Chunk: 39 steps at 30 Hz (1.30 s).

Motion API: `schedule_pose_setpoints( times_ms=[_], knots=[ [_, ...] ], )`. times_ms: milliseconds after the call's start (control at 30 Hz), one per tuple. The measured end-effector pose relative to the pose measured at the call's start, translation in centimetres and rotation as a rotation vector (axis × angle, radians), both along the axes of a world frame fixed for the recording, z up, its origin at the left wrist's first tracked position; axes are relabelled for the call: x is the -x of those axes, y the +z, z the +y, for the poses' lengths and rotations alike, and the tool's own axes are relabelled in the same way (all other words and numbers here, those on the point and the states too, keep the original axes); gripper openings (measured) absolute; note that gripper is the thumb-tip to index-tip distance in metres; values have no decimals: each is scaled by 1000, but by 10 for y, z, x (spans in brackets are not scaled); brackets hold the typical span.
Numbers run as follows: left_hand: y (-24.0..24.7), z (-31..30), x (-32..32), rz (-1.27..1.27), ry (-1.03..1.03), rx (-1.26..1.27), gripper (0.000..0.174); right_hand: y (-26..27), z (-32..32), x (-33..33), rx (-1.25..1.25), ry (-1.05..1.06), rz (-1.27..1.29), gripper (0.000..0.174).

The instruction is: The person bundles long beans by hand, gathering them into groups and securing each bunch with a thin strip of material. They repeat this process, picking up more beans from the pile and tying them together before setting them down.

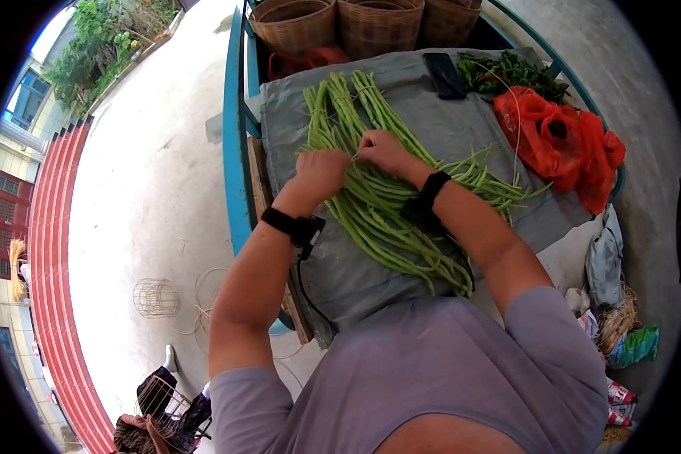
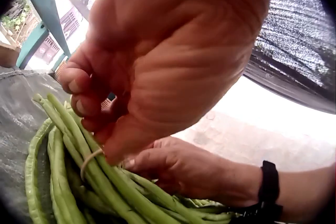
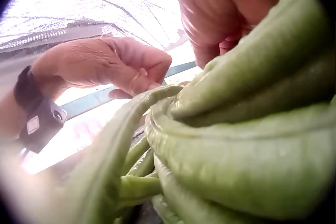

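A large bunch of long green beans [image 1: 371,204] lies across a grey cloth [image 1: 284,125], its tied ends pointing away from me. My left hand [image 1: 324,171] is over the left part of the bunch, thumb and fingers pinching a thin pale tie. In the left wrist view this tie [image 2: 90,162] loops round several beans and runs up to the fingertips. Just beside it, my right hand [image 1: 388,150] pinches the tie from the other side, fingers curled and nearly meeting the left hand's. Beans hide part of the right hand's fingertips in the right wrist view.
A dark phone [image 1: 444,76] lies beyond the beans, near leafy greens [image 1: 514,74] and a red plastic bag [image 1: 548,140]. Woven baskets [image 1: 378,29] stand at the far end of the blue cart frame [image 1: 237,166]. A person [image 1: 163,424] sits at lower left.
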<state>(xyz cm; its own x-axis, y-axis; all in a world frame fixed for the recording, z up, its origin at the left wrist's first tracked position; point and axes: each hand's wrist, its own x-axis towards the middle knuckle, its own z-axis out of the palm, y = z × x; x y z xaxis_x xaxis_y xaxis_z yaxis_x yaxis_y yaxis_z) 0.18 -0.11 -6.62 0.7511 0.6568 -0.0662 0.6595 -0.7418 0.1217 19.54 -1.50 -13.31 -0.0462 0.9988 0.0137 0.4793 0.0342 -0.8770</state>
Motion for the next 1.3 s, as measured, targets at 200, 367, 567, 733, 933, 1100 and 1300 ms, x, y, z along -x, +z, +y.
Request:
schedule_pose_setpoints(
  times_ms=[200, 367, 567, 733, 933, 1100, 1300],
  knots=[
    [-1, 2, 15, 36, -105, 139, 18, -9, 1, 10, -176, -64, -383, 15],
    [7, 13, 18, 0, -93, 372, 21, 10, -4, 12, 2, -59, -366, 21],
    [33, -1, 21, 200, 132, 537, 33, 59, -52, 10, -25, 118, -601, 56],
    [23, 9, 15, 418, 43, 632, 43, 61, -105, 30, -118, 116, -873, 61],
    [12, 11, 21, 352, -24, 719, 35, 71, -102, 17, -93, 91, -627, 56],
    [47, 3, 18, 440, -22, 871, 37, 104, -90, -19, 59, 116, 45, 45],
    [19, 10, 15, 342, -17, 841, 42, 144, -56, -97, 334, 125, 616, 37]
  ],
)
